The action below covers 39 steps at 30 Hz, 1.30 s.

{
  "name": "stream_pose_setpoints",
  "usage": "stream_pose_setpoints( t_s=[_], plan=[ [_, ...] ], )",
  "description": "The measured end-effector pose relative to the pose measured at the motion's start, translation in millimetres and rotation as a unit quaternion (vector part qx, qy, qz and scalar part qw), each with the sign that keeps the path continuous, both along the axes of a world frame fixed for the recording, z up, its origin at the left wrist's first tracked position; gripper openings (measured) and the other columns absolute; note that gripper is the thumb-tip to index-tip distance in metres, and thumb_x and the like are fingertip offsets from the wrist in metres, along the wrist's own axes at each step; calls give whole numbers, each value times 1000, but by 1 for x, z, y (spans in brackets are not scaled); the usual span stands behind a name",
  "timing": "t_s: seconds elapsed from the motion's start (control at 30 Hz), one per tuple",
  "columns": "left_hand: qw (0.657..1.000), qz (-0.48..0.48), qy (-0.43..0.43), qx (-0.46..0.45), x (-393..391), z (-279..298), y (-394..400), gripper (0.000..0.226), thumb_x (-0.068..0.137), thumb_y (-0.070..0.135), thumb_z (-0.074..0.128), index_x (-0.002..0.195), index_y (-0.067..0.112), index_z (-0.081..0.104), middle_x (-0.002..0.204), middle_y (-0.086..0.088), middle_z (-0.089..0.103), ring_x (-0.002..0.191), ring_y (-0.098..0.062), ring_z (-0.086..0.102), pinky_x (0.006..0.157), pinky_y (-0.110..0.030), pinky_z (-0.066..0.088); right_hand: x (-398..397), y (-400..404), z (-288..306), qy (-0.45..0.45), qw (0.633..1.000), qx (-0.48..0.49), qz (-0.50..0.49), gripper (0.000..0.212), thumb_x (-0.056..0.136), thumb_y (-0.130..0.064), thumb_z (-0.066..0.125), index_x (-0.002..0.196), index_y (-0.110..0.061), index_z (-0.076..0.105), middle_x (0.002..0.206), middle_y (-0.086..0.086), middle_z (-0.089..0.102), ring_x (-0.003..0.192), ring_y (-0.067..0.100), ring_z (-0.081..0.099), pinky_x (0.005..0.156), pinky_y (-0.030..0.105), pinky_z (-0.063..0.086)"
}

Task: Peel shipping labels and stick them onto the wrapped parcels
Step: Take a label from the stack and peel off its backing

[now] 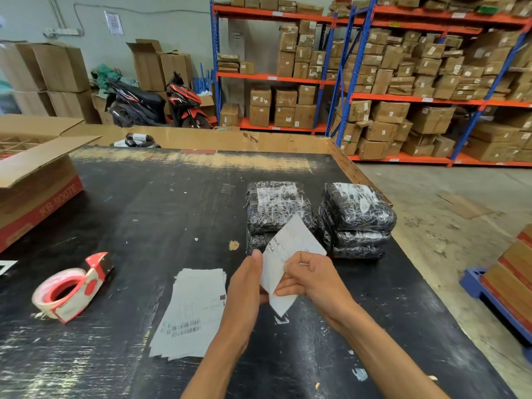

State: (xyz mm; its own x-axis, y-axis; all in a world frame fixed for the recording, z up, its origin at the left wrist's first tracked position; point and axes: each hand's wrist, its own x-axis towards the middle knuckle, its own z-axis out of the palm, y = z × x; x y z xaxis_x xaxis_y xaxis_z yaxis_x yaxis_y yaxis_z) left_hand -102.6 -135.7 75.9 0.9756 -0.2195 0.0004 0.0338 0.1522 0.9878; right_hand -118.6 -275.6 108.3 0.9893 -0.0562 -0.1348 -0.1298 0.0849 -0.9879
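I hold one white shipping label (290, 246) above the black table (161, 214). My left hand (247, 283) pinches its left edge with the thumb up. My right hand (308, 277) pinches its lower right side. Beyond the label stand two stacks of parcels in black plastic wrap: the left stack (276, 208) and the right stack (357, 217). The top parcel of each carries a white label under the wrap. A pile of loose labels (193, 309) with barcodes lies on the table, left of my left forearm.
A red-and-white tape dispenser (72, 286) lies at the left. An open cardboard box (34, 174) sits at the far left corner. Cardboard sheets edge the table's far side. Shelves of cartons (403, 82) and a scooter (155, 102) stand behind. Blue pallet (495, 300) at right.
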Motion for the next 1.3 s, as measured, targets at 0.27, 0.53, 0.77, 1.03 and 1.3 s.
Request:
stream_pose_setpoints(
  t_s=[0.27, 0.53, 0.77, 1.03, 1.3],
  plan=[
    [997, 71, -23, -29, 11, 0, 16, 29, 97, 21, 59, 76, 5, 48, 80, -15, 60, 79, -22, 63, 68, -39, 60, 6, -8, -13, -8, 999, 15, -47, 20, 98, -5, 58, 80, -2, 62, 70, 20, 73, 61, 26, 73, 56, 26, 60],
    [987, 160, 23, -6, 47, -18, 50, 34, 100, 25, 55, 69, 17, 41, 69, -3, 48, 64, -16, 42, 60, -29, 34, 8, -49, -38, -10, 991, 23, -135, 16, 97, -1, 54, 82, 1, 60, 87, 27, 74, 66, 26, 73, 55, 26, 58],
    [924, 371, 91, 3, 104, -29, 88, 33, 98, 18, 54, 68, 16, 40, 74, -5, 47, 75, -21, 43, 67, -33, 39, -3, -91, -55, 56, 986, -24, -154, 18, 99, -4, 53, 81, -2, 56, 87, 26, 74, 65, 27, 73, 56, 29, 61],
    [916, 352, 179, 77, 143, -36, 75, 13, 88, 13, 69, 88, 6, 59, 110, -18, 65, 84, -29, 60, 78, -49, 59, 1, -82, -59, 97, 993, -57, -29, 19, 102, -9, 47, 84, -7, 53, 78, 14, 73, 63, 18, 72, 59, 29, 62],
    [911, 335, 241, 17, 157, -48, 64, 42, 94, 11, 60, 133, -2, 50, 136, -22, 57, 117, -38, 60, 94, -46, 52, 10, -60, -48, 82, 993, -61, 60, 20, 102, -10, 50, 84, -9, 59, 79, 12, 77, 63, 16, 73, 55, 23, 57]
  ],
)
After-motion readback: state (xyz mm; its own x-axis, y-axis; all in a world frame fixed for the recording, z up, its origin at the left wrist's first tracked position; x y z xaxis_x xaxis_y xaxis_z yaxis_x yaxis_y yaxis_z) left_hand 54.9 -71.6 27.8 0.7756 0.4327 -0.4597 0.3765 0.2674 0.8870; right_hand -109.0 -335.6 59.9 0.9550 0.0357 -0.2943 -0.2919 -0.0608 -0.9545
